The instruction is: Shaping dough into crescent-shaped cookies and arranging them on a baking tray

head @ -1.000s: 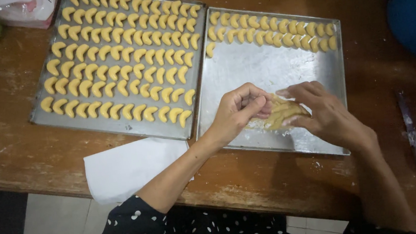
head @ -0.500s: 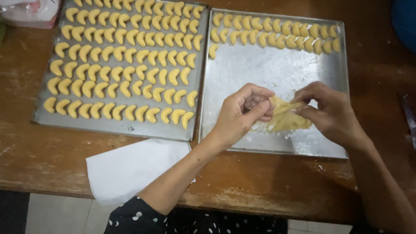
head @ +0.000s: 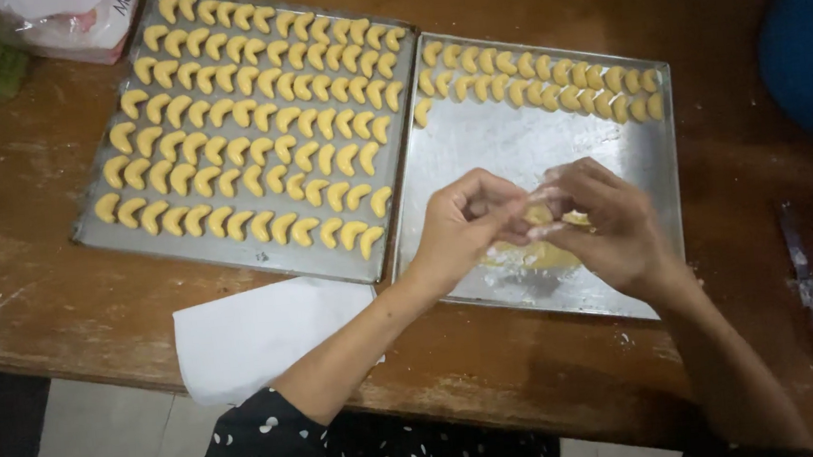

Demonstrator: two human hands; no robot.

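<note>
Left of the right-hand tray [head: 616, 156], a second tray [head: 103, 231] lay filled with rows of pale yellow crescent cookies [head: 250, 115], and a white sheet of paper [head: 249, 335] rested on the wooden surface [head: 30, 291] below that one. Over the right-hand tray's lower middle, the left hand [head: 460, 224] and the right hand [head: 607, 226] met, fingers pinched together on a small piece of soft yellow dough [head: 541, 215], partly hidden between them. Beneath them on the tray sat a flattened, pale yellow dough lump [head: 527, 257]. Along the tray's top edge ran two rows of shaped crescents [head: 530, 75]. Right of the tray, a knife [head: 809, 286] lay on the surface.
</note>
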